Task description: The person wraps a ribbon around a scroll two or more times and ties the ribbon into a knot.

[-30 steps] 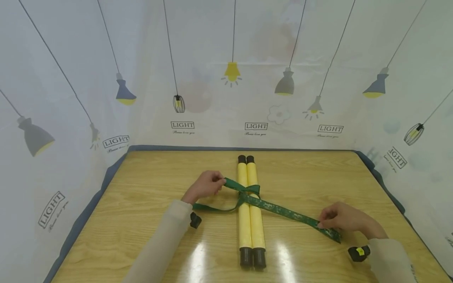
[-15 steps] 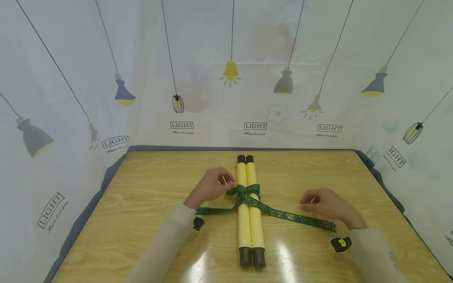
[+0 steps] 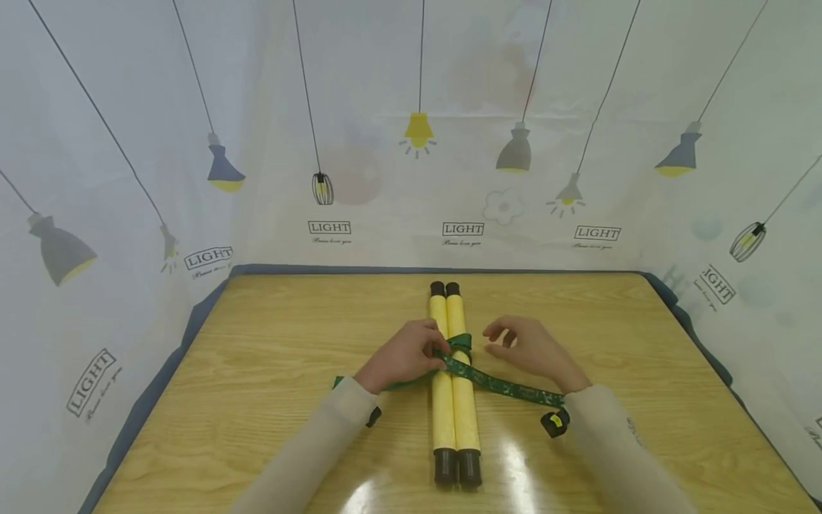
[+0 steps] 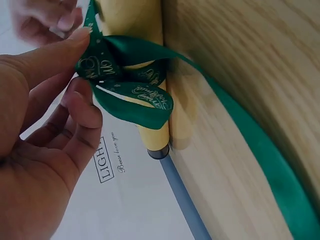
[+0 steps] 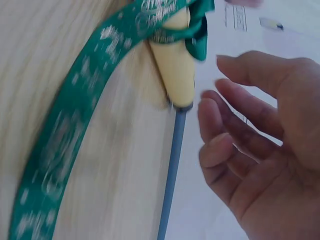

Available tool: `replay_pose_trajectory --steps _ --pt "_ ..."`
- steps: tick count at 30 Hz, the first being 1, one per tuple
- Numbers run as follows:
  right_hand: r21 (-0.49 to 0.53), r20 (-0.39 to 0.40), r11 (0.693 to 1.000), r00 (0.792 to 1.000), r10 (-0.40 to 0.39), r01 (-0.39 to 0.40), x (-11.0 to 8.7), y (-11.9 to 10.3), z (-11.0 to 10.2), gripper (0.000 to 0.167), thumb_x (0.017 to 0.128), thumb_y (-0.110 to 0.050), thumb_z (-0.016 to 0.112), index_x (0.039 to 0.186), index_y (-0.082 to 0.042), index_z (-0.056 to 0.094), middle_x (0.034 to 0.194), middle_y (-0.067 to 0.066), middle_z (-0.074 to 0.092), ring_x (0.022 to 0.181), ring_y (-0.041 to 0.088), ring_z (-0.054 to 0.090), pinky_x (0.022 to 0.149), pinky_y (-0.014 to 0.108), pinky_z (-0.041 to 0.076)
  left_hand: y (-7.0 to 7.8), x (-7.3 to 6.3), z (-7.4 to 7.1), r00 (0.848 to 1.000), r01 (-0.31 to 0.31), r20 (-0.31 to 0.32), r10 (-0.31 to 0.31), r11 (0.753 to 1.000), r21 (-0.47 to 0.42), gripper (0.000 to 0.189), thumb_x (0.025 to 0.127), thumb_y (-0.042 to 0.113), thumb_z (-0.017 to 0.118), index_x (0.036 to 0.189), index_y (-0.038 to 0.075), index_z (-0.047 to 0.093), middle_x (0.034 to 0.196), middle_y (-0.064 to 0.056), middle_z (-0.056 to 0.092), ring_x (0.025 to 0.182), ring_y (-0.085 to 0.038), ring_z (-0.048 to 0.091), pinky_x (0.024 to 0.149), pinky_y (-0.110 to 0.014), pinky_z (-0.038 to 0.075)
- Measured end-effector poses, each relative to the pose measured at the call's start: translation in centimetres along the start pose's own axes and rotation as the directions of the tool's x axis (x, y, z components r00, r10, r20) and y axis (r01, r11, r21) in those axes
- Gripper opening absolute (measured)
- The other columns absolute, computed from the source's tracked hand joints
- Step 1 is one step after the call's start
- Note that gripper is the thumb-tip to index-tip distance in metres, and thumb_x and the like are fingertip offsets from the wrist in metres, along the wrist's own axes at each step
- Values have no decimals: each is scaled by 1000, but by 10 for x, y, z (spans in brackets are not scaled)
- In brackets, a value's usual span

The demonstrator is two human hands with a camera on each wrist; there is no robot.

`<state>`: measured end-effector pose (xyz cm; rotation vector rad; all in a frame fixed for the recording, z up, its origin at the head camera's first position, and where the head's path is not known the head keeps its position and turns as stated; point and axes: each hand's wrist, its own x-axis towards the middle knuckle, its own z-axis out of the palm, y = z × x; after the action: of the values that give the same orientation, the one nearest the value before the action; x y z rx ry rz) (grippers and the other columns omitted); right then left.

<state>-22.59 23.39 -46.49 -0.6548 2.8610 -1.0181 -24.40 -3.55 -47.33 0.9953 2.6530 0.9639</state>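
Two yellow tubes (image 3: 453, 414) with dark end caps lie side by side on the wooden table. A green ribbon (image 3: 507, 386) with light lettering is tied around them in a bow. At the knot, my left hand (image 3: 407, 351) pinches the ribbon between thumb and index finger; the left wrist view shows a ribbon loop (image 4: 137, 114) beside those fingers. My right hand (image 3: 529, 350) hovers just right of the tubes, its fingers loosely bent around nothing. One ribbon tail runs right toward the right wrist, while the other passes left, partly behind my left hand.
The wooden table (image 3: 270, 343) has a blue-grey edging (image 3: 385, 269) along its back and sides. A white sheet (image 3: 385, 78) printed with hanging lamps surrounds it. Black wrist cameras sit on both wrists, the right one (image 3: 555, 422) near the ribbon's right tail.
My right hand let go of the right tail, which dropped to the table, and moved left toward the tubes. My left hand moved right from a ribbon loop to the knot.
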Motion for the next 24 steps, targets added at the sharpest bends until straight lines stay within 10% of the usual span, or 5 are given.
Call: replay_pose_trajectory --steps 14,24 --pt "-111 43 993 998 -41 46 40 -18 26 15 94 -13 75 106 -6 77 100 6 75 76 9 61 65 26 51 1 7 11 992 -127 1 130 973 193 11 95 19 75 100 13 82 93 3 66 77 -3 56 66 -14 48" --pt "-24 -26 999 999 -28 27 38 -17 29 9 95 -15 73 97 -12 81 99 4 75 87 17 67 75 36 56 3 11 12 995 -55 -76 68 985 161 9 95 20 75 101 13 77 94 2 76 79 -3 66 70 -16 53"
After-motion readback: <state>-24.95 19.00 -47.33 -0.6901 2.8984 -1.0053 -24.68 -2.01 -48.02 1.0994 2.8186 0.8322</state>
